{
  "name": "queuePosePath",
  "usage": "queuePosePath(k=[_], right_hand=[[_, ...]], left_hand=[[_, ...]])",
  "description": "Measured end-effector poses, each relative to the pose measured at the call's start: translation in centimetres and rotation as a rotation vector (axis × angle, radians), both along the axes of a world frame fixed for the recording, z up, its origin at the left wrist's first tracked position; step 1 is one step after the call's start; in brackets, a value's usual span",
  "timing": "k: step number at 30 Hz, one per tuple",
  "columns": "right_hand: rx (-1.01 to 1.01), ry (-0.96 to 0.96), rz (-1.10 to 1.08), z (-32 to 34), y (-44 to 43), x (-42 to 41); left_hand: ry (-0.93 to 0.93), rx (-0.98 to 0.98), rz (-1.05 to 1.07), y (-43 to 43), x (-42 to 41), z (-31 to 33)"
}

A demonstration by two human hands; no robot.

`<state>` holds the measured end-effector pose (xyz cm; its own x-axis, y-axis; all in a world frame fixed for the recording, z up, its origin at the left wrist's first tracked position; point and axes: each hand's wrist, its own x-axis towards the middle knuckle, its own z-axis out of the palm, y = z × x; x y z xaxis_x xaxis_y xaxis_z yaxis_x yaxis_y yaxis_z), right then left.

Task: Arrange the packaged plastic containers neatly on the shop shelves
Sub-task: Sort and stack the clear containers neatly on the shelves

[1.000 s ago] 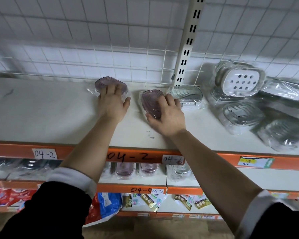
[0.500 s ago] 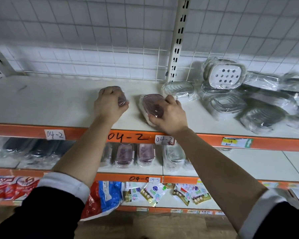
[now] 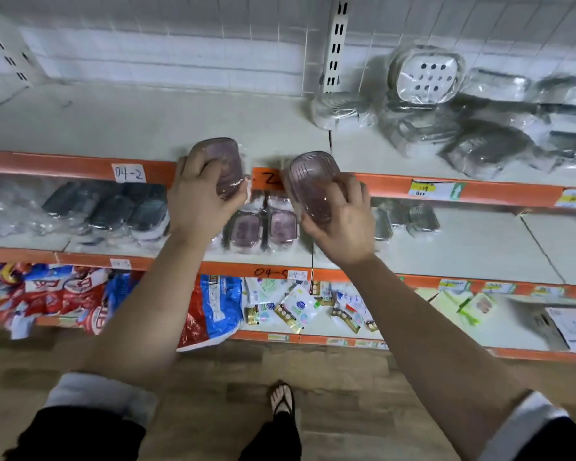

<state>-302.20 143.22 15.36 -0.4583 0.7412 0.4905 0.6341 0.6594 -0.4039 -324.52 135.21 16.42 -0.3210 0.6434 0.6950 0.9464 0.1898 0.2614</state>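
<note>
Shelf front (image 3: 64, 164): left hand (image 3: 197, 207) grips left container (image 3: 226, 161), right hand (image 3: 343, 227) right container (image 3: 313, 181)

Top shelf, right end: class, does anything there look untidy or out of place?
Yes. The clear wrapped containers lie in a loose heap, tilted and overlapping, and a white perforated tray leans up at the back. The purple containers on the middle shelf sit in a tidy row by contrast.

One wide-angle view, worn on the person's head, looks forward and steeply down, close to the shop shelves (image 3: 64, 165) from 9 to 3 o'clock; floor (image 3: 346, 400) at 6 o'clock. Edges seem blurred, especially toward 2 o'clock.
</note>
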Motion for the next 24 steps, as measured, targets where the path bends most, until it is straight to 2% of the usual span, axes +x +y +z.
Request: queuePosePath(k=[4, 10, 17, 24], right_hand=[[-0.059, 0.078, -0.026, -2.8, -3.8, 2.0], [-0.221, 0.086, -0.01, -7.2, -7.0, 2.7], [-0.362, 0.102, -0.042, -13.3, -5.4, -0.2], [-0.369, 0.19, -0.074, -19.5, -2.3, -4.5]], left_hand=[[-0.014, 0.021, -0.018, -4.9, 2.5, -2.4], [-0.069, -0.007, -0.04, -8.6, 2.6, -7.3], [-0.231, -0.197, -0.068, -5.7, 1.3, -15.3], [-0.165, -0.243, -0.145, -0.5, -2.8, -21.5]])
